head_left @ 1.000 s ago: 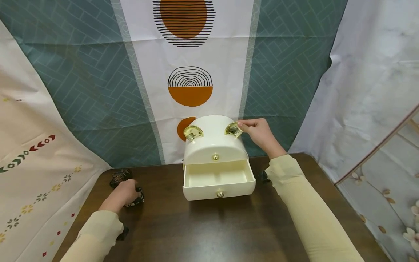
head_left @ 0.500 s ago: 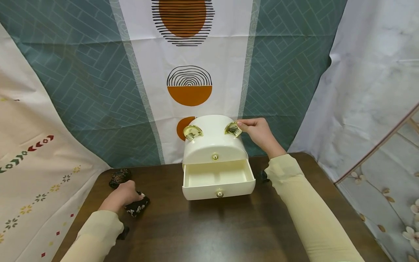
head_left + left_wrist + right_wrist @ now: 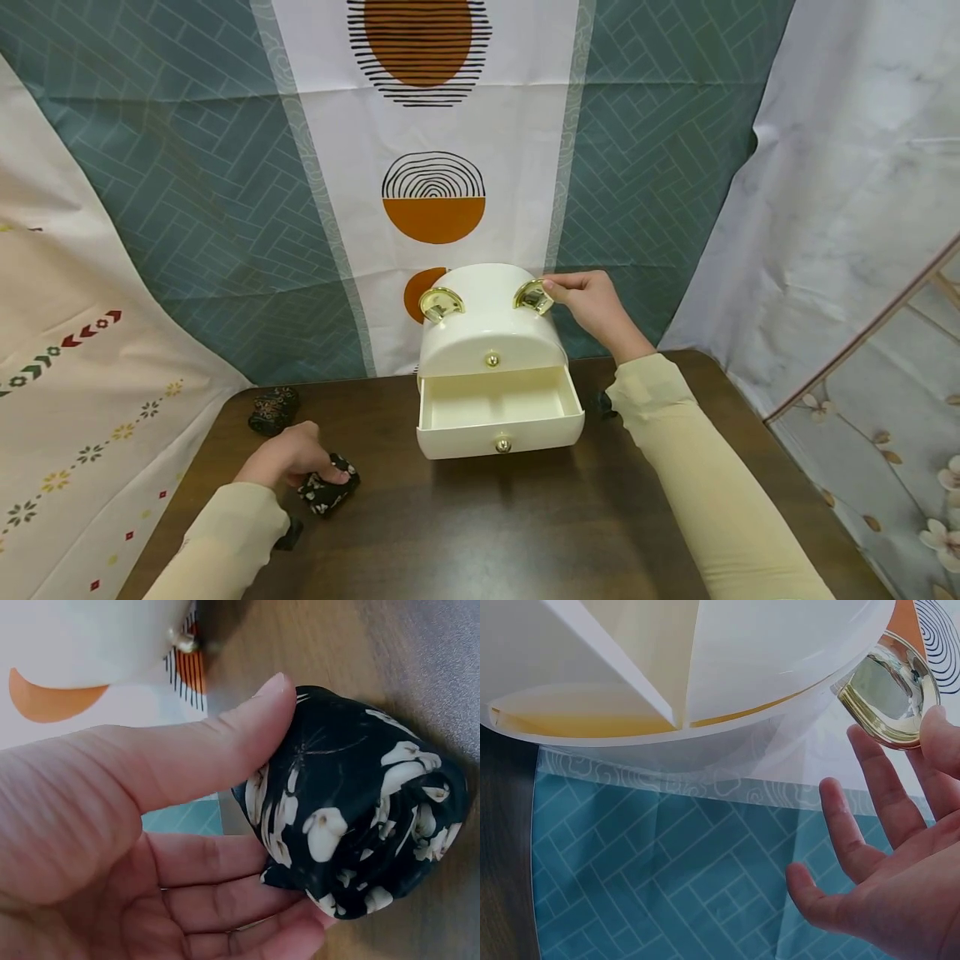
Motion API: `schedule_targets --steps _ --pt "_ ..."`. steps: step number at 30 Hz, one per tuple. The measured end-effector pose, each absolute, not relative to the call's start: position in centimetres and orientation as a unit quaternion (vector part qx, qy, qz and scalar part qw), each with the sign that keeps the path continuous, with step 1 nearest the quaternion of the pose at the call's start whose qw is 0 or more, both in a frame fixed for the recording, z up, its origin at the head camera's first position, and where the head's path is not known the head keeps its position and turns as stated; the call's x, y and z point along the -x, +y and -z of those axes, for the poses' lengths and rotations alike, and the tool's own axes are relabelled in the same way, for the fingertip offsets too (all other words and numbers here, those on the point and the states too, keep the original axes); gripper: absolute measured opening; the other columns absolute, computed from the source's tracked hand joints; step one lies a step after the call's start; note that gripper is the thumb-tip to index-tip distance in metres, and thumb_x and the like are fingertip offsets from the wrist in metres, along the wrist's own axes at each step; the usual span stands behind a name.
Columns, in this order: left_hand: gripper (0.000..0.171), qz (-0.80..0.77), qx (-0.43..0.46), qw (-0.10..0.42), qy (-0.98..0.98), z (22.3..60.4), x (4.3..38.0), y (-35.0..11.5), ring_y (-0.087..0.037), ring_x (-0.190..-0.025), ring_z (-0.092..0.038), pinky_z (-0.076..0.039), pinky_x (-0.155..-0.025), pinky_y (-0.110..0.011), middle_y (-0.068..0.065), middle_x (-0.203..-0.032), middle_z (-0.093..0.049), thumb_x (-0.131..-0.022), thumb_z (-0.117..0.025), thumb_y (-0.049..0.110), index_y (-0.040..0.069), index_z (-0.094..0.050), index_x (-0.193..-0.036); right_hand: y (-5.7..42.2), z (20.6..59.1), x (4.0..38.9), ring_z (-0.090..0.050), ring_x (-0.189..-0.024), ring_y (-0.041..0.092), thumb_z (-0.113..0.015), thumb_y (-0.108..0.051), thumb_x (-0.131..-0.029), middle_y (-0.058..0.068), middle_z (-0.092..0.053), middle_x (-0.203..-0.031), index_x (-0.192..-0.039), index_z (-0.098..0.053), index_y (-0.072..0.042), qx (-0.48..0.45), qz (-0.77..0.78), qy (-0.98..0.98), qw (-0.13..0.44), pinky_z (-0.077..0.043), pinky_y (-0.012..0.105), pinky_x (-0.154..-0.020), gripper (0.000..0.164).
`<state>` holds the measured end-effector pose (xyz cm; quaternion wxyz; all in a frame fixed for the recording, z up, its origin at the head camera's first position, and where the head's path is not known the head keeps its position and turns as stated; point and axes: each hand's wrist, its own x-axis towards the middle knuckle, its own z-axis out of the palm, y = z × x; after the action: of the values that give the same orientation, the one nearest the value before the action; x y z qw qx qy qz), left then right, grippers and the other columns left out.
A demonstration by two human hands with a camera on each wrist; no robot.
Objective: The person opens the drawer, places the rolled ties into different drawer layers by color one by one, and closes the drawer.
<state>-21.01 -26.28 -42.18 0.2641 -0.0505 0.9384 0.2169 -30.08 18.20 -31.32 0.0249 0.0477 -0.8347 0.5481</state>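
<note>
Between the thumb and fingers of my left hand (image 3: 288, 457) is a rolled-up black cloth (image 3: 345, 802) with a white floral print. It is close to the tabletop at the left; I cannot tell whether it touches. My right hand (image 3: 596, 304) pinches the right gold ear (image 3: 534, 297) on top of a white domed drawer box (image 3: 487, 321). In the right wrist view the thumb lies on the ear's rim while the other fingers are spread. The lower drawer (image 3: 457, 440) is pulled out, and its visible inside holds nothing. The upper drawer's gold knob (image 3: 492, 360) shows on its closed front.
A second dark patterned cloth roll (image 3: 273, 410) lies at the table's back left corner. The left gold ear (image 3: 442, 304) stands opposite the held one. Behind the brown table (image 3: 480, 533) hangs a green and white patterned curtain (image 3: 225, 250).
My left hand has moved right and slightly nearer with the floral cloth roll, away from the other roll. The right hand stays on the gold ear, and the drawer has not moved.
</note>
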Motion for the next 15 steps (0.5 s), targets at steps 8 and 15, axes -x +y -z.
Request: schedule_targets --steps 8,15 --pt "0.075 -0.205 0.028 0.226 0.952 42.6 21.0 -25.8 -0.015 -0.052 -0.044 -0.046 -0.052 -0.033 -0.016 -0.09 -0.054 -0.064 -0.082 0.048 -0.008 -0.053 -0.104 18.2 31.2 30.1 -0.05 -0.125 0.022 -0.063 -0.038 -0.088 0.004 -0.063 -0.124 -0.116 -0.068 -0.016 -0.045 -0.544 -0.837 0.026 -0.04 0.044 -0.104 0.036" --pt "0.054 -0.218 0.025 0.131 0.967 40.8 22.1 -24.6 -0.017 -0.053 -0.045 -0.038 -0.048 -0.03 -0.008 -0.068 -0.057 -0.067 -0.077 0.055 0.004 -0.059 -0.07 18.1 31.2 30.0 -0.05 -0.125 0.023 -0.064 -0.038 -0.088 0.005 -0.064 -0.123 -0.116 -0.068 -0.016 -0.047 -0.547 -0.836 0.026 -0.04 0.045 -0.104 0.036"
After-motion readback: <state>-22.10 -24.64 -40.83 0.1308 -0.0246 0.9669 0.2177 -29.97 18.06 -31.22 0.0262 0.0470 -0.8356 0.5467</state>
